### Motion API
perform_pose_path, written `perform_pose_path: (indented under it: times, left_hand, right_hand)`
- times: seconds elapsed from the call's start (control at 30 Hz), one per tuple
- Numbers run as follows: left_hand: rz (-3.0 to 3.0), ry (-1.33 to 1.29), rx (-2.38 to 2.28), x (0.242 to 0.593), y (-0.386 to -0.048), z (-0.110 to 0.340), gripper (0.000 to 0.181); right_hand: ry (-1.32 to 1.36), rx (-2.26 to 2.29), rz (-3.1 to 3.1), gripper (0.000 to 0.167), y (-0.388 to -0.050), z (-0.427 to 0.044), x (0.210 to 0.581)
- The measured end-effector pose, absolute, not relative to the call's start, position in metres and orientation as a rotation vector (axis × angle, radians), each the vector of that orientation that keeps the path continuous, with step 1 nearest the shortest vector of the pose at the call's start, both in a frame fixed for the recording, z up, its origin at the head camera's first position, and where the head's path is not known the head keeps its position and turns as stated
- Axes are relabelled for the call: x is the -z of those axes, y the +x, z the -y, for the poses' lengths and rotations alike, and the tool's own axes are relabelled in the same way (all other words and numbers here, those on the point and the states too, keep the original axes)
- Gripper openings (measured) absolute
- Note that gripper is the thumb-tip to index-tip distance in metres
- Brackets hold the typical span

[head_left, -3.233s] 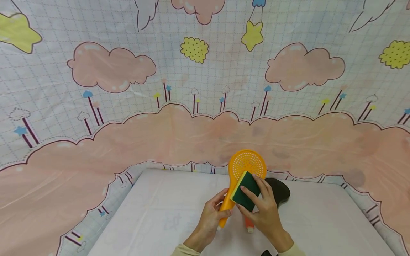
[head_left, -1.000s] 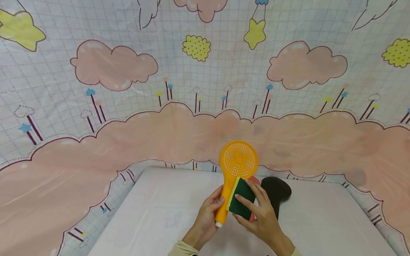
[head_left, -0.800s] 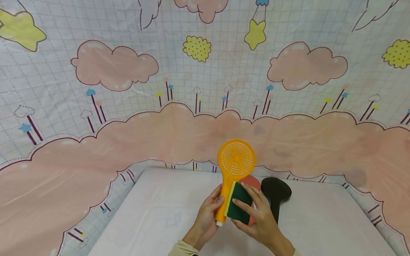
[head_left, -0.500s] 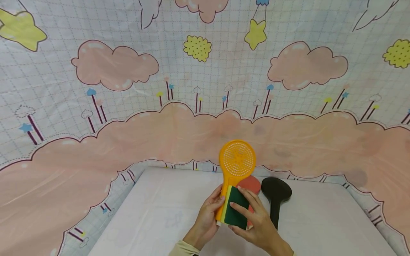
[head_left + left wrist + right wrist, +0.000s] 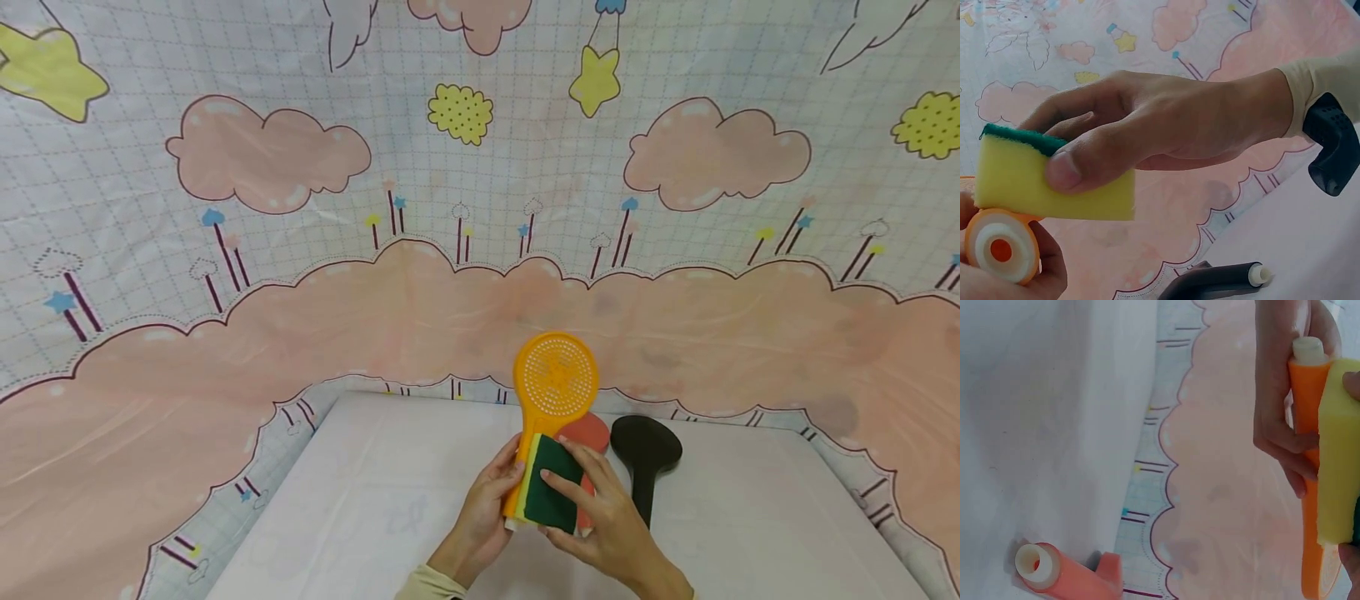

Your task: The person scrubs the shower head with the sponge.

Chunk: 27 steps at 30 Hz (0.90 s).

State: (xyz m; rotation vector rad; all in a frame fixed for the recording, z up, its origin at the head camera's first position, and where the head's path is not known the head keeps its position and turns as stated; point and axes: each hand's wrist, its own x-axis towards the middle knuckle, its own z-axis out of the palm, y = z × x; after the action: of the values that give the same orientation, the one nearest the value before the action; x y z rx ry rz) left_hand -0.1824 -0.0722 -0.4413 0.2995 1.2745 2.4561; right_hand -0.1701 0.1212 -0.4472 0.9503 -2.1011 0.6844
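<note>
An orange-yellow shower head (image 5: 557, 375) is held upright above the table, its round perforated face toward the head camera. My left hand (image 5: 480, 508) grips its handle near the white-tipped lower end. In my right hand (image 5: 611, 525) is a sponge (image 5: 553, 490), yellow with a dark green scouring side, pinched between thumb and fingers. The yellow side lies against the handle, as the sponge (image 5: 1338, 456) in the right wrist view also shows. From the left wrist view, the sponge (image 5: 1022, 181) rests on the handle's round end (image 5: 1000, 247). Part of the handle is hidden behind it.
Behind the hands, a red shower head (image 5: 588, 432) lies on the white table (image 5: 360, 475), partly covered by the sponge and right hand. To its right lies a black shower head (image 5: 647, 446). A cartoon-printed cloth (image 5: 450, 325) rises behind the table.
The sponge has moved from the shower head's perforated face down to its handle. The shower head has shifted slightly left and up, uncovering more of the red and black ones.
</note>
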Motion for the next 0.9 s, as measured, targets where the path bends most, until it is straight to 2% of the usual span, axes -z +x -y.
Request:
perform_pose_path:
  times: [0.17, 0.47, 0.9]
  left_hand:
    - [-1.254, 0.354, -2.454, 0.441, -0.182, 0.071, 0.054]
    - [-1.285, 0.278, -2.434, 0.442, -0.183, 0.075, 0.055]
    - [-1.218, 0.286, -2.437, 0.448, -0.19, 0.074, 0.057]
  right_hand:
    - [0.929, -0.692, 2.089, 0.054, -0.175, -0.125, 0.444]
    - [0.938, -0.72, 2.034, 0.052, -0.184, -0.13, 0.441]
    - [0.905, -0.712, 2.134, 0.054, -0.181, -0.13, 0.45]
